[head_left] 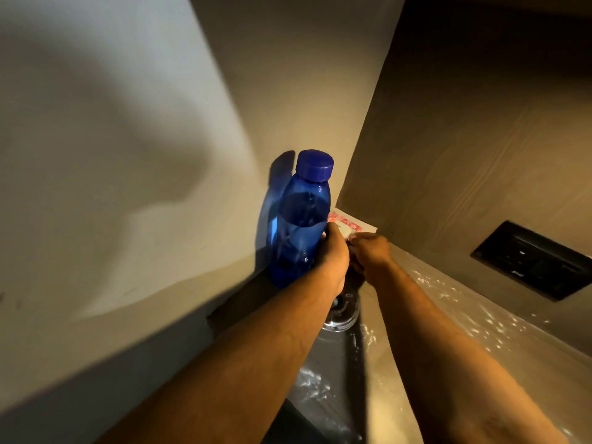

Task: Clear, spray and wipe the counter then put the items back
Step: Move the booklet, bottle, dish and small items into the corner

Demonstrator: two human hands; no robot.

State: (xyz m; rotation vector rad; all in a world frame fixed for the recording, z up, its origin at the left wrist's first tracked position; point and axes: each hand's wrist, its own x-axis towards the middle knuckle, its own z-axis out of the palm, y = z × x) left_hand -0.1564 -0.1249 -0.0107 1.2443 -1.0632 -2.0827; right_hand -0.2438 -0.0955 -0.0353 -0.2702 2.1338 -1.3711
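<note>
A blue plastic bottle (301, 219) with a blue cap stands upright in the far corner of the counter (455, 334), against the left wall. Just to its right, a pink and white packet (347, 224) lies in the corner against the back wall. My left hand (333, 254) sits beside the bottle, its fingers closed on the packet's near edge. My right hand (371, 253) meets it from the right and pinches the same white edge. My left wrist partly hides a clear glass (341, 314) that stands on the counter.
A black switch and socket panel (531, 261) is set in the brown back wall on the right. The counter's surface gleams with bright flecks. A pale wall closes off the left side, and its lower edge runs close to the glass.
</note>
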